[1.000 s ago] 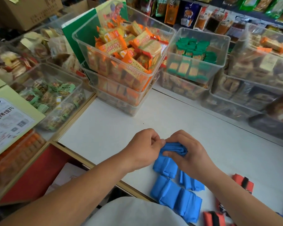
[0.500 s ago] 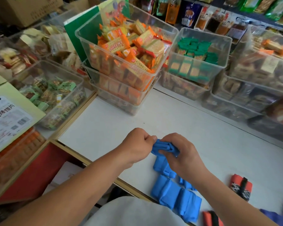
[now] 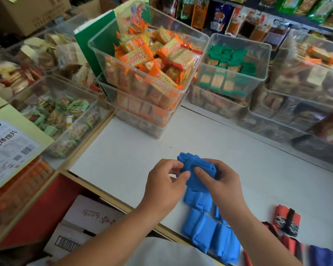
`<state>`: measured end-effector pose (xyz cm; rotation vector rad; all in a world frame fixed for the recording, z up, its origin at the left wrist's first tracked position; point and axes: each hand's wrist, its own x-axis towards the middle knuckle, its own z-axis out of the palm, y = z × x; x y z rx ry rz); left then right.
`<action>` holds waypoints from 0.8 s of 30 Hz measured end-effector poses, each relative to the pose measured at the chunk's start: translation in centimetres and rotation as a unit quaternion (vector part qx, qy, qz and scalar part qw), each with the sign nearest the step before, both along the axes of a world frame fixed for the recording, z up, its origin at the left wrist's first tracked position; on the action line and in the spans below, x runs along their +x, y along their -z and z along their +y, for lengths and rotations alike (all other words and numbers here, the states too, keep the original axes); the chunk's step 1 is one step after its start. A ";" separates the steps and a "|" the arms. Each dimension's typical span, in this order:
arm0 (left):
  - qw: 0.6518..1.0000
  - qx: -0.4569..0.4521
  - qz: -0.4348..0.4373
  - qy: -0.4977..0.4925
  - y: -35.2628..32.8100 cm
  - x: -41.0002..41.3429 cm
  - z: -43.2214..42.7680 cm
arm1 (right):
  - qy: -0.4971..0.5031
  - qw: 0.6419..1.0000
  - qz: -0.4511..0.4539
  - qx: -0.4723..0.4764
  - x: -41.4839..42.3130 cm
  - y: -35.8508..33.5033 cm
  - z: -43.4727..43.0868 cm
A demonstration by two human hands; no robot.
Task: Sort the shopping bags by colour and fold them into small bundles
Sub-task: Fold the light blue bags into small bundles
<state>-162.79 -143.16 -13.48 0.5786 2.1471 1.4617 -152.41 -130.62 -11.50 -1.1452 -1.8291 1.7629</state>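
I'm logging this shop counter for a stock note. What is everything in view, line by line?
held blue bundle: one, blue, just above the table, between both hands
folded blue bundles: several, blue, near table edge
red bundles: at least two, red with black strap, table's near right
dark blue bag: one, bottom right, cut off
table: one, white
clear bins: many, transparent, back and left, holding snack packets
cardboard boxes: at least two, brown top left, white below the table
left hand: pinches held blue bundle
right hand: grips held blue bundle
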 end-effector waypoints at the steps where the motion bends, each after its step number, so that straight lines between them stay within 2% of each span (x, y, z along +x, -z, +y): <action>1: 1.000 0.000 0.019 -0.012 0.3 -0.1 0.1 | -0.006 1.000 0.001 -0.006 0.0 -0.1 -0.3; 4: 0.998 -0.002 0.025 -0.050 0.5 -0.7 0.6 | -0.025 1.000 -0.007 -0.008 0.3 -0.1 -1.3; 8: 0.999 -0.009 -0.043 -0.028 0.8 -0.4 1.2 | 0.026 0.999 -0.010 -0.018 0.1 0.7 -2.3; 10: 0.998 -0.025 -0.050 -0.017 1.1 -0.2 1.5 | 0.049 0.998 -0.020 -0.016 -0.2 1.4 -2.7; 13: 0.999 -0.031 -0.029 -0.003 1.3 0.7 1.6 | 0.073 0.997 -0.035 0.006 -0.5 2.2 -2.8; 15: 0.998 -0.038 0.015 0.052 1.9 1.5 1.3 | 0.096 0.995 -0.035 0.000 -0.7 2.9 -2.3; 18: 0.988 -0.034 0.050 0.140 3.2 1.3 0.3 | 0.090 0.993 -0.042 -0.059 -0.5 3.8 -1.5; 20: 0.994 -0.021 0.044 0.094 4.1 -0.6 -0.1 | 0.066 0.988 -0.036 -0.132 -0.2 4.2 -0.8; 22: 0.997 -0.039 -0.007 0.063 4.2 -2.4 -0.4 | 0.032 0.976 -0.028 -0.214 0.3 4.3 -0.1; 24: 0.985 -0.025 -0.148 0.088 4.0 -3.3 -0.1 | 0.009 0.967 -0.023 -0.254 0.6 4.5 0.4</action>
